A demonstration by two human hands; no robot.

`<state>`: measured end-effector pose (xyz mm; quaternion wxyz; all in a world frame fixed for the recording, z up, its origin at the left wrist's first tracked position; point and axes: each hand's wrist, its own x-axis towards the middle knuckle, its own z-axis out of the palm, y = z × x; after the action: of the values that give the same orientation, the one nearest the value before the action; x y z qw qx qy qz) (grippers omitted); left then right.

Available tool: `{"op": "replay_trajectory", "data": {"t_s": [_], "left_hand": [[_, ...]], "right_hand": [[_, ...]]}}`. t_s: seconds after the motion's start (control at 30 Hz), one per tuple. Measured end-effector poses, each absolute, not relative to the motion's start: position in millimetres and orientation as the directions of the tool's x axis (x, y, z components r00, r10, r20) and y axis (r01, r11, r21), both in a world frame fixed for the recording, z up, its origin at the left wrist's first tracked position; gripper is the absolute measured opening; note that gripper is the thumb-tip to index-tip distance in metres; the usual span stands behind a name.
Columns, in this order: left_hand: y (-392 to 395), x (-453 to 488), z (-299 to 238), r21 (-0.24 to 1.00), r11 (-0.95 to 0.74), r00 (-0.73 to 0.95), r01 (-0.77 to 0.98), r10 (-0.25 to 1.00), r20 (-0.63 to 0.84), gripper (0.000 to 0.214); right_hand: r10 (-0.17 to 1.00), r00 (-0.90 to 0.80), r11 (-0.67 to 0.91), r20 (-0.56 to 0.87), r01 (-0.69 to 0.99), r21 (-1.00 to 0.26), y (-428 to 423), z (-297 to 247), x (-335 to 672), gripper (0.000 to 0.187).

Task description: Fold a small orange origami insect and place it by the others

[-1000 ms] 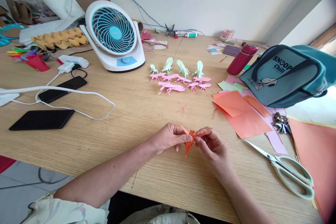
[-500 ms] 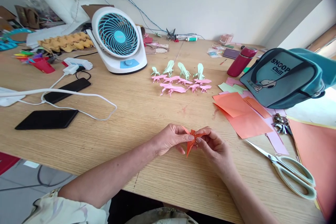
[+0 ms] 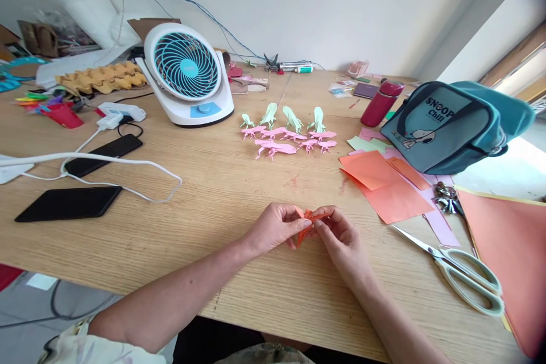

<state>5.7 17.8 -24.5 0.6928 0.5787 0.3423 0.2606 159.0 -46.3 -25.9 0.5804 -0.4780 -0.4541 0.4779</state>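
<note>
The folded orange paper [image 3: 301, 237] is held in the air above the near part of the bench [image 3: 239, 278], pinched from both sides. Its 9 o'clock side is gripped between thumb and fingers of the left hand [image 3: 279, 228]; its 3 o'clock side is nipped the same way by the right hand [image 3: 341, 237]. The piece is probably held by both sets of fingertips because its folds are small and need steadying, and much of its shape is hidden by them.

From the piece, the scissors [image 3: 439, 254] are laid at 4 o'clock, blades pointed toward the hands, likely so that they can be reached readily by the right hand. Loose orange sheets [image 3: 398, 202] are spread at 2 o'clock, overlapping pink strips [image 3: 442, 231]. At 12 o'clock, pink folded figures [image 3: 278, 148] are grouped in front of pale green ones [image 3: 293, 119], apparently sorted by colour and set beyond the working space.

Farther out at 2 o'clock, "SNOOP" and "Chill" can be read on the teal bag [image 3: 439, 119], above a cartoon dog. At 10 o'clock, the mark on the fan [image 3: 187, 68] cannot be made out.
</note>
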Motion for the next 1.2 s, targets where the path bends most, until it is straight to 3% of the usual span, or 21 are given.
{"op": "replay_trajectory", "data": {"t_s": [0.27,0.73,1.2], "left_hand": [[15,5,-18,0.977,0.205,0.632,0.055,0.751,-0.192,0.043],[19,0,-15,0.87,0.492,0.699,0.011,0.619,-0.359,0.045],[19,-1,-14,0.868,0.496,0.701,0.021,0.612,-0.366,0.041]], "right_hand": [[0.994,0.103,0.054,0.038,-0.16,-0.986,-45,-33,160,0.02],[0.994,0.077,-0.066,-0.083,-0.203,-0.977,-46,-28,168,0.03],[0.993,-0.012,-0.114,-0.115,-0.281,-0.953,-45,-26,169,0.022]]}}
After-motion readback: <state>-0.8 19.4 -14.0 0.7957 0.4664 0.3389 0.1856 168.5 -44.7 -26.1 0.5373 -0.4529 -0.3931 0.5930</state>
